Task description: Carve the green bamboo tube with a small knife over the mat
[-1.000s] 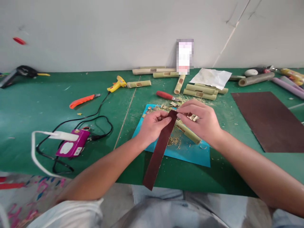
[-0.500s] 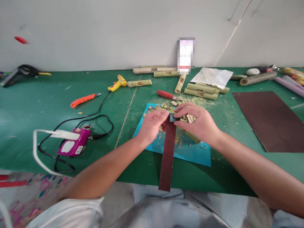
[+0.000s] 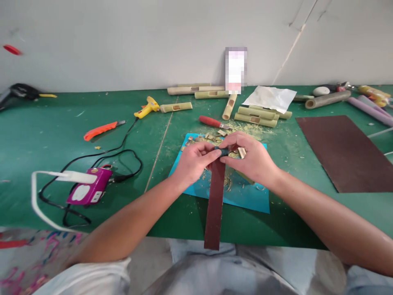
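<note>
Both my hands hold the top end of a long brown sandpaper strip [image 3: 215, 209], whose dark blue-grey face shows where that end is folded or rolled over. My left hand [image 3: 198, 159] pinches the folded end, thumb on top. My right hand [image 3: 250, 155] grips the same end from the other side between thumb and fingers. The strip's lower part hangs down past the table's front edge. Under my hands lies a blue sheet [image 3: 245, 200] strewn with bamboo chips and shavings, and a bamboo piece is partly hidden beneath my right hand.
Beyond the sheet lie a red-handled chisel [image 3: 211, 121] and several notched bamboo tubes [image 3: 255, 119]. On the left are an orange utility knife [image 3: 101, 130], a yellow glue gun [image 3: 147, 108] and a purple power adapter [image 3: 90, 186] with cords. A large brown sheet [image 3: 340, 155] lies right.
The sandpaper's top end has been folded further over, its dark face now bunched between my fingers. My left thumb has come onto the fold. The view has shifted slightly right.
</note>
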Motion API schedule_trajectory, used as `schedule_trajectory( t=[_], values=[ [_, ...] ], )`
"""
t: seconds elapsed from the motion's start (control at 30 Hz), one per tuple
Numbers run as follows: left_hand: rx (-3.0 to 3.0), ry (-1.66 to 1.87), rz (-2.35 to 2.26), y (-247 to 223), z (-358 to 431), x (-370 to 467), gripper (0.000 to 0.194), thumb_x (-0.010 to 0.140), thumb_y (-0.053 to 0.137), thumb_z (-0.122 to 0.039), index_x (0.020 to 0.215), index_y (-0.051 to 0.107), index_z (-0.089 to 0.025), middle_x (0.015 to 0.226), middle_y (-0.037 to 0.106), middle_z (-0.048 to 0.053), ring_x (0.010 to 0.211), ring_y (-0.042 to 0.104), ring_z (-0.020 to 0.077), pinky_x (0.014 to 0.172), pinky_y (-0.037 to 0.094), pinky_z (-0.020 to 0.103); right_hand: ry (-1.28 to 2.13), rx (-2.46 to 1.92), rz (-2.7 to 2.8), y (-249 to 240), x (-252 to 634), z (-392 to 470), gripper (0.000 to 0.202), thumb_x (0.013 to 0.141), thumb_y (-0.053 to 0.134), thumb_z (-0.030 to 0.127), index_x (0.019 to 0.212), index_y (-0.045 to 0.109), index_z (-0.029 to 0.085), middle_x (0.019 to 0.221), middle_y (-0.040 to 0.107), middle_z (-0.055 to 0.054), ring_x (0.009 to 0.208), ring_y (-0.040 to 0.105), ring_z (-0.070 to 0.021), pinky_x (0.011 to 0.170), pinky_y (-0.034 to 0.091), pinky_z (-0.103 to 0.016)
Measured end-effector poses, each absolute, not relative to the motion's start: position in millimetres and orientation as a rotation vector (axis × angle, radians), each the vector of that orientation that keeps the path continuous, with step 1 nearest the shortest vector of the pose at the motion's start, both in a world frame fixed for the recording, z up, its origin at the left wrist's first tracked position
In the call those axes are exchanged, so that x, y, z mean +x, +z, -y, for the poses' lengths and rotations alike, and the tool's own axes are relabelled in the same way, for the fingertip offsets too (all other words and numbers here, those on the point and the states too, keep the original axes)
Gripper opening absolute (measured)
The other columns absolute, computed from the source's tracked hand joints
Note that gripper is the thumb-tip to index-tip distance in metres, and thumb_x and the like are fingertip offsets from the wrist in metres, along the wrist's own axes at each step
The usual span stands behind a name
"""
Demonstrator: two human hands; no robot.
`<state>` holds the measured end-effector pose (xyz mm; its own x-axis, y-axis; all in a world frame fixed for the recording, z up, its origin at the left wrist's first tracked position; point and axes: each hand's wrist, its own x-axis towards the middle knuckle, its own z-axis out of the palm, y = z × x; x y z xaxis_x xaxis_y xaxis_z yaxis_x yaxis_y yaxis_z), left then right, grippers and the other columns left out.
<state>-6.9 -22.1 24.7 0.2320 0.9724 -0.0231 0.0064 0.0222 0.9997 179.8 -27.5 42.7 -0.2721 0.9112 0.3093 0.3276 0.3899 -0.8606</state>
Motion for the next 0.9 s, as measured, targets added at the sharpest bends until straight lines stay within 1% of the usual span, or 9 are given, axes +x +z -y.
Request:
schedule_trajectory(
  t=[0.13, 0.23, 0.3, 0.4, 0.53, 0.63, 0.9],
  values=[
    [1.319, 1.028, -1.059, 24.1, 23.4, -8.2, 0.031, 0.078, 0.075, -0.044, 0.069, 0.061, -0.017, 0.052, 0.058, -0.003, 0.046, 0.054, 0.009, 0.047, 0.046, 0.021, 1.125, -1.233, 1.668, 44.4, 181.2, 25.7, 0.032, 0.07, 0.079, 0.033, 0.099, 0.072, 0.022, 0.091, 0.072, -0.002, 0.077, 0.065, -0.0155, 0.074, 0.054, -0.034],
    [1.364, 1.056, -1.065, 24.1, 24.8, -7.8, 0.033, 0.079, 0.073, -0.044, 0.067, 0.058, -0.018, 0.052, 0.057, -0.004, 0.046, 0.055, 0.009, 0.046, 0.046, 0.021, 1.336, -1.222, 1.56, 43.5, 183.4, 23.9, 0.03, 0.074, 0.077, 0.039, 0.097, 0.074, 0.021, 0.085, 0.074, -0.002, 0.074, 0.066, -0.0152, 0.07, 0.053, -0.033],
    [1.394, 1.063, -1.071, 24.8, 25.7, -7.1, 0.035, 0.079, 0.074, -0.045, 0.066, 0.056, -0.019, 0.052, 0.056, -0.005, 0.046, 0.055, 0.009, 0.046, 0.045, 0.02, 1.4, -1.188, 1.518, 42.9, 184.5, 22.9, 0.026, 0.076, 0.074, 0.04, 0.094, 0.075, 0.021, 0.08, 0.073, -0.001, 0.071, 0.065, -0.0143, 0.069, 0.052, -0.032],
    [1.419, 1.047, -1.065, 26.4, 26.7, -6.7, 0.036, 0.079, 0.074, -0.046, 0.066, 0.055, -0.019, 0.052, 0.055, -0.005, 0.046, 0.055, 0.0091, 0.045, 0.045, 0.02, 1.418, -1.176, 1.488, 42.0, 184.3, 22.4, 0.023, 0.078, 0.072, 0.042, 0.089, 0.077, 0.021, 0.072, 0.071, 0.001, 0.066, 0.064, -0.0133, 0.067, 0.052, -0.031],
    [1.409, 1.028, -1.054, 28.9, 27.6, -7.0, 0.035, 0.082, 0.071, -0.043, 0.064, 0.055, -0.018, 0.052, 0.056, -0.004, 0.046, 0.054, 0.009, 0.046, 0.046, 0.02, 1.411, -1.173, 1.46, 40.6, 181.3, 23.4, 0.024, 0.077, 0.073, 0.043, 0.085, 0.076, 0.021, 0.072, 0.071, 0.0, 0.065, 0.064, -0.013, 0.067, 0.052, -0.03],
    [1.394, 1.024, -1.054, 30.4, 28.2, -6.9, 0.034, 0.082, 0.071, -0.042, 0.064, 0.056, -0.018, 0.052, 0.056, -0.004, 0.046, 0.054, 0.009, 0.046, 0.045, 0.02, 1.406, -1.174, 1.436, 40.2, 179.2, 24.8, 0.024, 0.077, 0.073, 0.044, 0.082, 0.075, 0.021, 0.071, 0.07, 0.0, 0.064, 0.063, -0.0133, 0.065, 0.052, -0.029],
    [1.387, 1.025, -1.062, 28.2, 28.2, -7.3, 0.034, 0.082, 0.07, -0.043, 0.063, 0.058, -0.018, 0.053, 0.056, -0.003, 0.048, 0.053, 0.0093, 0.047, 0.044, 0.022, 1.417, -1.157, 1.436, 39.5, 179.5, 25.9, 0.03, 0.075, 0.075, 0.05, 0.077, 0.072, 0.02, 0.067, 0.067, 0.001, 0.061, 0.06, -0.0122, 0.063, 0.05, -0.029]
  ],
)
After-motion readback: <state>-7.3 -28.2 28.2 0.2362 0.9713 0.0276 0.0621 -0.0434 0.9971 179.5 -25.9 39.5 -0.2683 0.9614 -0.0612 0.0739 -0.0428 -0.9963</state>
